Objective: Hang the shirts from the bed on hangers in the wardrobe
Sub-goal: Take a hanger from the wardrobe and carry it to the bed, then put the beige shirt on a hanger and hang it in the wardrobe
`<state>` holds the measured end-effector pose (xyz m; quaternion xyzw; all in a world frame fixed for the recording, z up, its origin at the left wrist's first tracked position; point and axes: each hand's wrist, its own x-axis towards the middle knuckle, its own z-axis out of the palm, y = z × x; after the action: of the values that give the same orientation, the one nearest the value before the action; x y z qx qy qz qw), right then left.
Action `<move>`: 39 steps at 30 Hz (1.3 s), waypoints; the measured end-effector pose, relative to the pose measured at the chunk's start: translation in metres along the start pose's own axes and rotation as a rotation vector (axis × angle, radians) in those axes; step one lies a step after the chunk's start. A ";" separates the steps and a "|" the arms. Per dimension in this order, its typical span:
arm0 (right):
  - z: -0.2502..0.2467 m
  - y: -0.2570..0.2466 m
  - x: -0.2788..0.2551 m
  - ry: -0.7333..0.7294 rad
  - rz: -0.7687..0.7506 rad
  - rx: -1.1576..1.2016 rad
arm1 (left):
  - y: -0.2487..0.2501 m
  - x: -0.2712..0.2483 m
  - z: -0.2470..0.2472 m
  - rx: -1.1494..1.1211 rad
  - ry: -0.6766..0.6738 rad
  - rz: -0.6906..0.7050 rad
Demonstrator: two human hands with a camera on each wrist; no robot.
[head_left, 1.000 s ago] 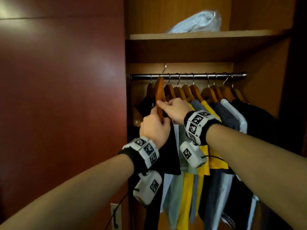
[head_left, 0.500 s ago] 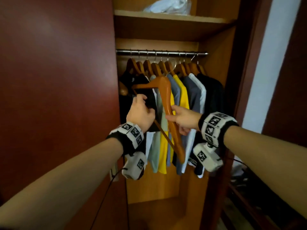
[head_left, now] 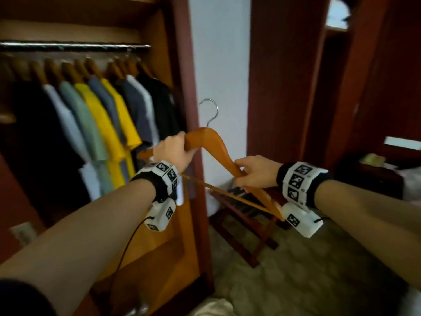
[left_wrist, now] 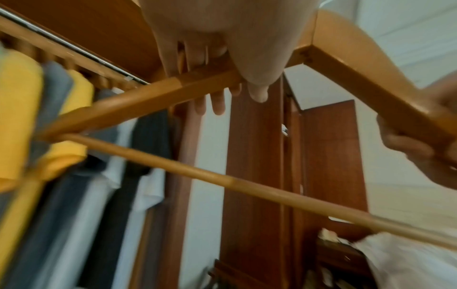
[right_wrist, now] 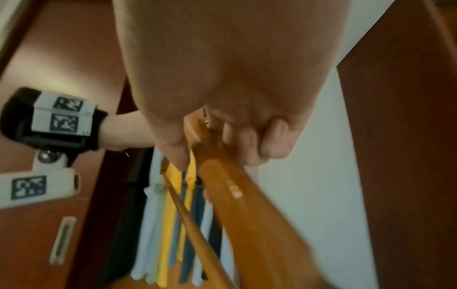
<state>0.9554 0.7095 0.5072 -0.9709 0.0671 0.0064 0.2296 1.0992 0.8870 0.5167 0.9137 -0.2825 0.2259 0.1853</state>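
Both hands grip bare wooden hanger (head_left: 214,147) outside wardrobe (head_left: 182,65): left hand (head_left: 174,151) fingers wrapped near neck, right hand (head_left: 255,172) on lower arm. Advice: carry level to bed, hook clear of door frame.

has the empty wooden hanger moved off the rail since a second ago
Yes. The wooden hanger hung among the shirts on the rail then; now both hands hold it outside the wardrobe, right of the rail's end, its hook free before the white wall.
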 end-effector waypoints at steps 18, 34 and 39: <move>0.113 0.376 -0.377 0.477 1.119 0.527 | 0.457 -0.259 0.243 -0.294 -0.815 0.624; 0.156 0.496 -0.655 0.502 1.707 0.547 | 0.723 -0.467 0.334 -0.453 -1.273 1.038; 0.131 0.571 -0.688 0.500 1.761 0.609 | 0.809 -0.468 0.366 -0.465 -1.330 1.082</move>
<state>0.1998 0.3498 0.1659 -0.4448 0.8171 -0.0484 0.3635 0.3815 0.2942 0.1413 0.5363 -0.7636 -0.3583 0.0316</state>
